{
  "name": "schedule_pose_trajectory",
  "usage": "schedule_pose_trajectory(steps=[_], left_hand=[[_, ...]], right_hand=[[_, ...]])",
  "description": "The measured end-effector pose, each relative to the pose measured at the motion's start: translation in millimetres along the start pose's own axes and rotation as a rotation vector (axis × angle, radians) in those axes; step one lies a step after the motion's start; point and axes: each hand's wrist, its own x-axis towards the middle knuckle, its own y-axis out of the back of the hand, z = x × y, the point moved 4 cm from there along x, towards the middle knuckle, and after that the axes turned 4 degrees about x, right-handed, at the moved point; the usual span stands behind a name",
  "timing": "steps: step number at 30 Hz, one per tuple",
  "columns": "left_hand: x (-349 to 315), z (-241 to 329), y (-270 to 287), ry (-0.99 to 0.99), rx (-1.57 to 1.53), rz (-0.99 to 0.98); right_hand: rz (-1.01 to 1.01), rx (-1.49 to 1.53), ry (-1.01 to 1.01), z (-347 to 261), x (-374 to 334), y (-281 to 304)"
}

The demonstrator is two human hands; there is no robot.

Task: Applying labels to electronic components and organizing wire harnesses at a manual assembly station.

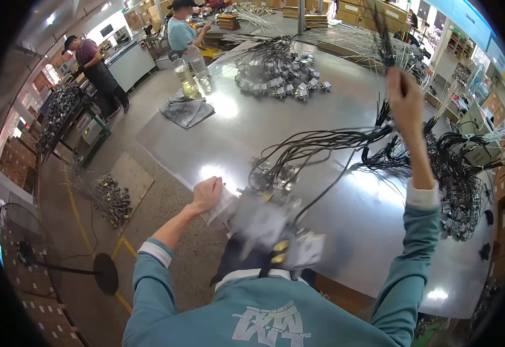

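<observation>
Black cables, mid-table

I see my right hand raised, closed round dark strands (blurred), perhaps high for clearance; my left hand grips a pale sheet. Between them, the cables cross the metal table.

The place was identified as a factory workshop. Black cables were found heaped on a wide metal table; other workers were observed nearby, cardboard boxes were stacked in the background, and the floor was marked with yellow lines.
</observation>
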Motion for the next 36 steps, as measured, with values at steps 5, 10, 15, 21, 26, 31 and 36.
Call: schedule_pose_trajectory(steps=[5, 10, 15, 21, 26, 31, 36], left_hand=[[-8, 9, 7, -0.063, 0.002, 0.051], [-8, 1, -1, -0.087, 0.101, 0.1], [-6, 9, 8, -0.087, 0.103, 0.074], [-7, 2, 10, -0.069, 0.121, 0.116], [-9, 6, 13, -0.05, 0.096, 0.107], [-11, 6, 10, -0.064, 0.097, 0.129], [-12, 6, 8, -0.044, 0.06, 0.131]], right_hand=[[-0.322, -0.295, -0.193, 152, -142, -74], [-0.363, -0.251, -0.222, 184, -218, -84], [-0.378, -0.403, -0.15, 193, -208, -119], [-0.56, -0.58, -0.165, 188, -197, -149], [-0.385, -0.379, -0.064, 189, -199, -132], [-0.287, -0.392, -0.112, 185, -206, -124], [-0.512, -0.561, -0.025, 191, -204, -142]])
